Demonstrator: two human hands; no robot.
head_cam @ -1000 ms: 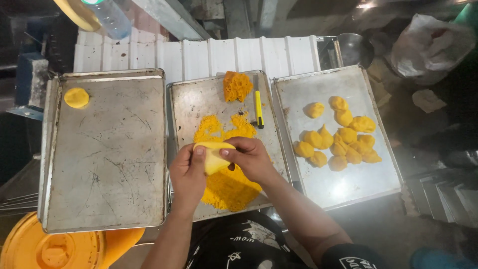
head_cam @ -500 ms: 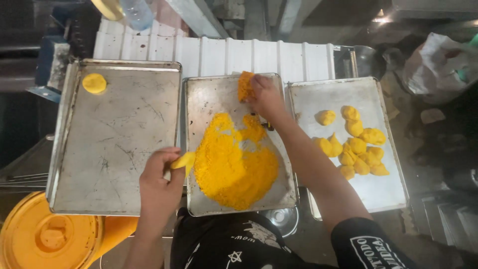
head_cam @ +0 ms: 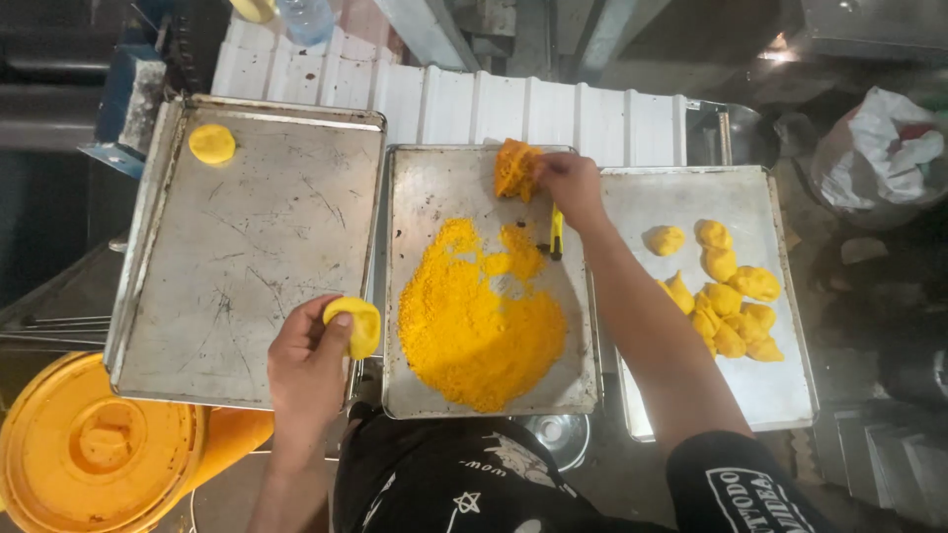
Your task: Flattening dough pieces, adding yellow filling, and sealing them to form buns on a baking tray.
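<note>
Head view: my left hand [head_cam: 308,367] now pinches the yellow disc [head_cam: 354,326] (lower left); right hand [head_cam: 571,188] has reached up, gripping the orange lump [head_cam: 515,170].

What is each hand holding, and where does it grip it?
The left hand pinches a round yellow dough disc by its edge. The right hand grasps the orange clump at its right side.
</note>
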